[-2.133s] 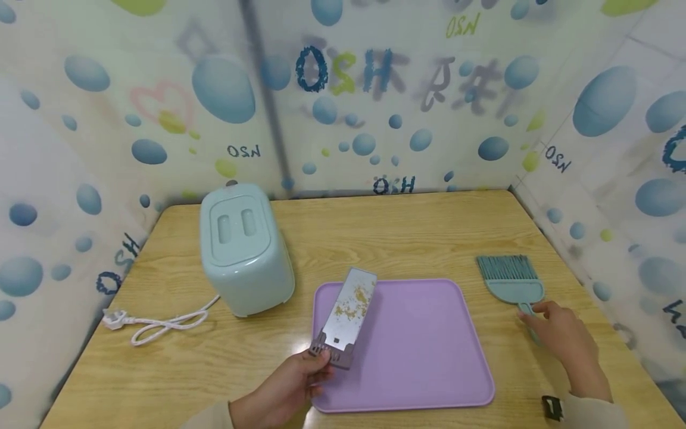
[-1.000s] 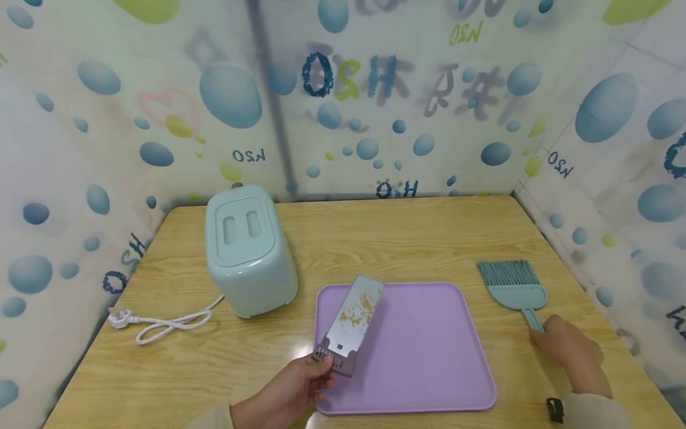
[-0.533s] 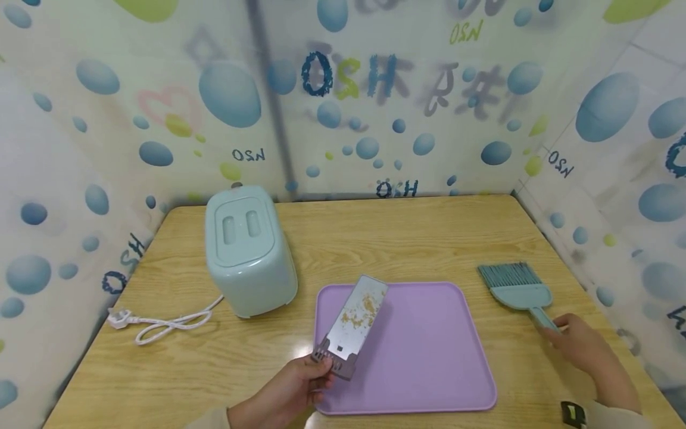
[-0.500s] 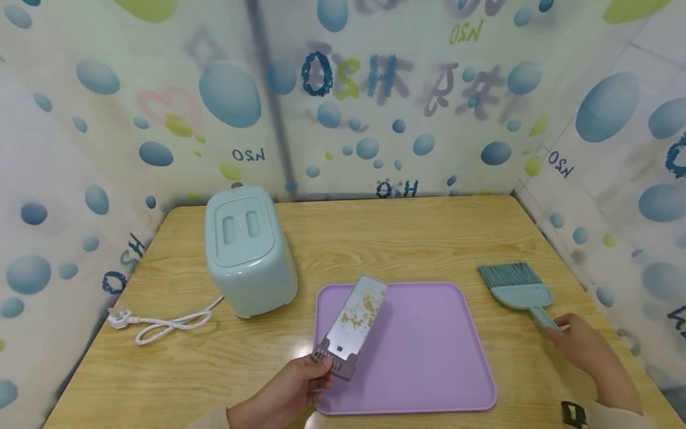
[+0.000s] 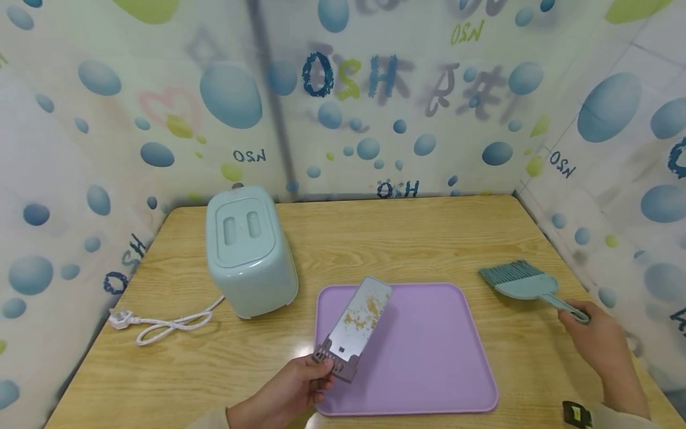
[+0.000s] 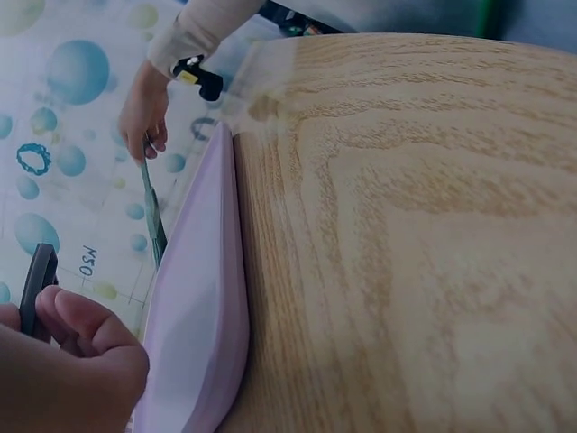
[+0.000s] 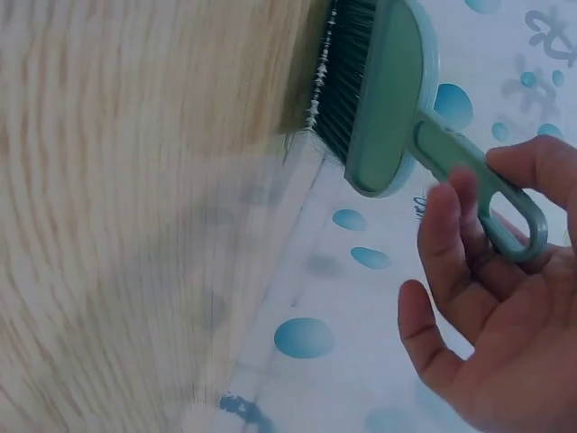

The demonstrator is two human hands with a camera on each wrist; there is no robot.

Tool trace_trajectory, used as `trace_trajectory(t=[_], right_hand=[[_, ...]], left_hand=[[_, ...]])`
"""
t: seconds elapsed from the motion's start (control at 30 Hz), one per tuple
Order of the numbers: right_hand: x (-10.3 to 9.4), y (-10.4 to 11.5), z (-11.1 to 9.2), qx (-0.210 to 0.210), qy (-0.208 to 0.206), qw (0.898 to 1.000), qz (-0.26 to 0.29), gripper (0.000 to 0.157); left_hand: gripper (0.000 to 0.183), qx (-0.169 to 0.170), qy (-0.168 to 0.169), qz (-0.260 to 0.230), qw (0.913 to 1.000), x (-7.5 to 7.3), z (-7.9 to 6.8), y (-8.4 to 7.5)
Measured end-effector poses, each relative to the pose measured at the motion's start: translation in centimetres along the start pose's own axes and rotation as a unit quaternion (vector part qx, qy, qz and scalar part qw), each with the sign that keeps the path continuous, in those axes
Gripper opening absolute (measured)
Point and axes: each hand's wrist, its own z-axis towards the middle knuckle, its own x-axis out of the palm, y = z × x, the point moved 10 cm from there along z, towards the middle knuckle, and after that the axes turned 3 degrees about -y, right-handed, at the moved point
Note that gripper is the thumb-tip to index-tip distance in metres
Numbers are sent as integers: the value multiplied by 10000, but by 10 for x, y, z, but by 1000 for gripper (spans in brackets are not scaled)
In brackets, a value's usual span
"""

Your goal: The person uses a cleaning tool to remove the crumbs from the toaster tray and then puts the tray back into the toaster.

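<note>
My left hand (image 5: 289, 381) grips the brown, slotted end of a toaster crumb tray (image 5: 360, 319), thumb on top. Golden crumbs are scattered on its silver surface. It is held tilted above the left part of a purple tray (image 5: 434, 351). At the right, my right hand (image 5: 597, 339) pinches the looped handle end of a green brush (image 5: 527, 287) between thumb and fingers. In the right wrist view the other fingers stand away from the brush handle (image 7: 455, 149), and the dark bristles face the table. The left wrist view shows only the dark edge of the crumb tray (image 6: 38, 284).
A pale blue toaster (image 5: 249, 256) with a closed lid stands at the table's left. Its white cord (image 5: 174, 325) lies bundled, with the plug (image 5: 122, 319) near the left edge. Bubble-patterned walls (image 5: 343, 119) border the wooden table (image 5: 396, 238) at the back and sides.
My right hand has taken hold of the brush's handle, shifted right and turned the brush so its bristles point more leftward. My left hand keeps holding the crumb tray, nearly still.
</note>
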Motion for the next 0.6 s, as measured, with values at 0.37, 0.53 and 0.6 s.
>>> trace_trajectory(t=[0.37, 0.53, 0.6], right_hand=[[-13, -5, -3, 445, -648, 9895, 1209, 48], [-23, -6, -6, 737, -1106, 9639, 2307, 12], [-27, -4, -6, 785, -1295, 9561, 2509, 9]], left_hand=[[12, 51, 32, -84, 9999, 3, -2, -2], [13, 51, 63, -118, 9999, 4, -2, -3], [13, 45, 67, -117, 9999, 3, -2, -4]])
